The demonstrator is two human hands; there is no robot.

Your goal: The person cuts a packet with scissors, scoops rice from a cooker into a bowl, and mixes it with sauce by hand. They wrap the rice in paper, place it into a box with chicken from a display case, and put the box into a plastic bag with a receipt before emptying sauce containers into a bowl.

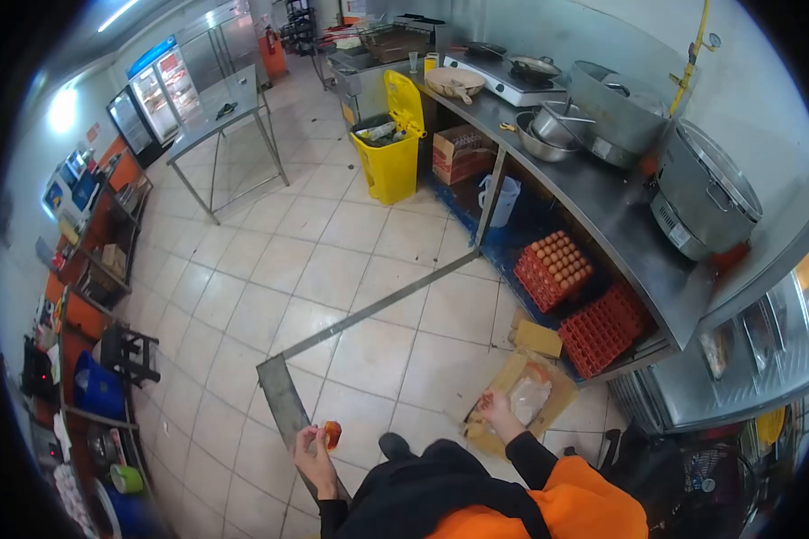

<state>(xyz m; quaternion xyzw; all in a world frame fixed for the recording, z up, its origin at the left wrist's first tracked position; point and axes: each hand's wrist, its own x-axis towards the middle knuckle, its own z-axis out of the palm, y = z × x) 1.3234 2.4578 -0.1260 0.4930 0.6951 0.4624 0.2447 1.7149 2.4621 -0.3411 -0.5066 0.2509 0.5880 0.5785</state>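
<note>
My left hand (313,456) is raised over the tiled floor. Its thumb and fingers pinch a small glossy red-orange piece of food (333,435); its exact kind does not show. Off to the right, my right hand (493,406) hovers at the left side of an open cardboard box (554,415), fingers curled in. Whether anything small sits between those fingers is too fine to make out. Inside the box lies a clear plastic bag (530,397) with something reddish at its upper end. A smaller yellowish carton (537,339) stands just behind the box.
Red egg trays (600,331), the rear stack holding eggs (562,259), sit on the low shelf at right. Above runs a steel counter (593,202) with large pots (706,189). A yellow bin (388,166) stands open ahead. A steel table (208,121) is farther left.
</note>
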